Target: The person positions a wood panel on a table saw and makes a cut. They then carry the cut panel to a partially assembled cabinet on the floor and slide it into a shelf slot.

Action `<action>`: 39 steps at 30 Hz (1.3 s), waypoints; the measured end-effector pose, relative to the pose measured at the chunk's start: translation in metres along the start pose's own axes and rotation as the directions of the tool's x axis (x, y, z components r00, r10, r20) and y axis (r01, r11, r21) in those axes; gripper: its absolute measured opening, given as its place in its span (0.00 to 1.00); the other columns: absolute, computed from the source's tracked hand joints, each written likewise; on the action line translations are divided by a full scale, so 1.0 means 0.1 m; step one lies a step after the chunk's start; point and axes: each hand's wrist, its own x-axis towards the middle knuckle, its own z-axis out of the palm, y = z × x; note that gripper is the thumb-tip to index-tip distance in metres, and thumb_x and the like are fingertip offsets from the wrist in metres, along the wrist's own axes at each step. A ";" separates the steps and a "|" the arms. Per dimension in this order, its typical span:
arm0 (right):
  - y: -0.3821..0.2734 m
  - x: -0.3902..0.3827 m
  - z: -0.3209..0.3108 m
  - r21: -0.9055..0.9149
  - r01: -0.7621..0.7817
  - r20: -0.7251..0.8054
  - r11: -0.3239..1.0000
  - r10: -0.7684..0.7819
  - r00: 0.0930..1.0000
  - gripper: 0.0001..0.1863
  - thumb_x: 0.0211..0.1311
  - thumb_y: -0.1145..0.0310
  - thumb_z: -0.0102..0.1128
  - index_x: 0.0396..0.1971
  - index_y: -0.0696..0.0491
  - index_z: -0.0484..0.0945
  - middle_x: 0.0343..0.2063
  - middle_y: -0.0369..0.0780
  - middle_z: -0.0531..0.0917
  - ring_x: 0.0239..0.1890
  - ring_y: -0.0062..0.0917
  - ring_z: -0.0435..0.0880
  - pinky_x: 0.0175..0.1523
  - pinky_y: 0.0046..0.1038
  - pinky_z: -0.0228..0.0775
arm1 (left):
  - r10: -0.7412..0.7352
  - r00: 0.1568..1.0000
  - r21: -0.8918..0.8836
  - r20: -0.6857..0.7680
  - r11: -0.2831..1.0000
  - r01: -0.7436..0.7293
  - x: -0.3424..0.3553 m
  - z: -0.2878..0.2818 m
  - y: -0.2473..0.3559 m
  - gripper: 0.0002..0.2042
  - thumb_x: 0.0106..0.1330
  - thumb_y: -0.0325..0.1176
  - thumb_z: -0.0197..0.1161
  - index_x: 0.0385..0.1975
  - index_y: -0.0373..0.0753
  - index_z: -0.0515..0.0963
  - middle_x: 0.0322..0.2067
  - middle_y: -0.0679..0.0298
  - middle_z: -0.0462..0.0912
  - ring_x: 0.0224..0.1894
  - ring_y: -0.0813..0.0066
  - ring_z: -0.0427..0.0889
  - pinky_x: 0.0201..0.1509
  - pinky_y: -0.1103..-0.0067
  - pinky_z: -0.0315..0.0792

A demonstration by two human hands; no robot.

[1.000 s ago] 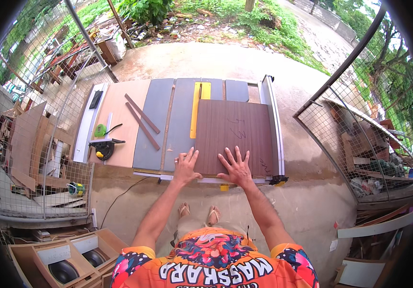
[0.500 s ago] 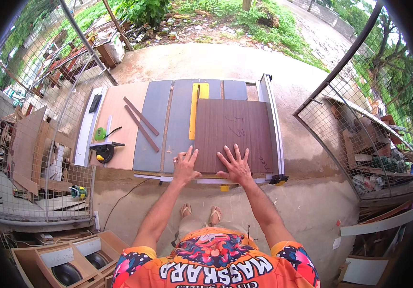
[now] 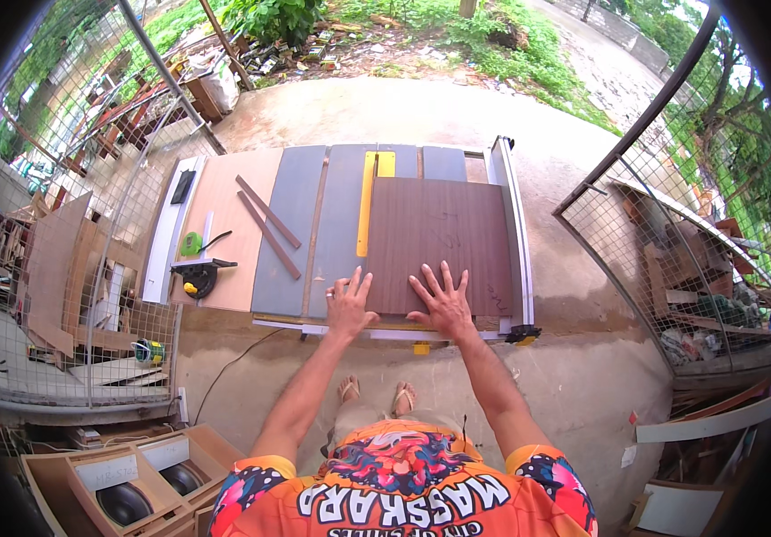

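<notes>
A dark brown wood-grain panel, with markings drawn on it, lies flat on the grey table saw top. Its right edge runs along the long metal fence. My right hand is spread open on the panel's near part, thumb toward the near edge. At the near left corner, my left hand is open, fingers apart, partly on the grey top and partly against the panel. Just beyond the left fingertips, a yellow insert plate runs beside the panel's left edge. No blade can be made out.
Two thin brown strips lie left of the panel. Farther left are a green tape measure, a black miter gauge and a black object. A cable trails over the floor. Mesh gates flank the table.
The panel has slid slightly away from me along the fence, with both hands moving along with it. The whole view has shifted a little.
</notes>
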 end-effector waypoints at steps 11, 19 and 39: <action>0.04 0.07 0.02 -0.002 -0.006 0.011 1.000 0.006 1.000 0.46 0.61 0.24 0.51 0.76 0.31 0.63 0.78 0.39 0.58 0.80 0.52 0.51 0.70 0.80 0.40 | -0.004 0.971 -0.255 -0.238 0.965 -0.058 -0.41 0.03 0.20 0.27 0.54 0.39 0.79 0.55 0.46 0.81 0.57 0.62 0.82 0.53 0.60 0.80 0.58 0.65 0.76; 0.05 0.13 0.05 0.001 0.005 -0.021 1.000 -0.005 1.000 0.46 0.61 0.23 0.49 0.76 0.31 0.64 0.79 0.39 0.58 0.80 0.52 0.50 0.70 0.80 0.40 | -0.014 0.988 -0.420 0.155 0.904 0.079 -1.75 0.47 -0.27 0.18 0.59 0.36 0.74 0.50 0.46 0.83 0.51 0.58 0.83 0.53 0.55 0.83 0.55 0.62 0.79; 0.13 0.21 0.06 0.023 0.020 -0.066 1.000 -0.019 0.998 0.46 0.61 0.23 0.50 0.75 0.32 0.65 0.77 0.39 0.61 0.78 0.53 0.53 0.68 0.82 0.44 | -0.445 0.400 -0.025 0.801 0.643 0.765 -3.97 1.10 -0.62 0.26 0.57 0.38 0.75 0.58 0.41 0.83 0.54 0.51 0.87 0.56 0.55 0.86 0.63 0.65 0.78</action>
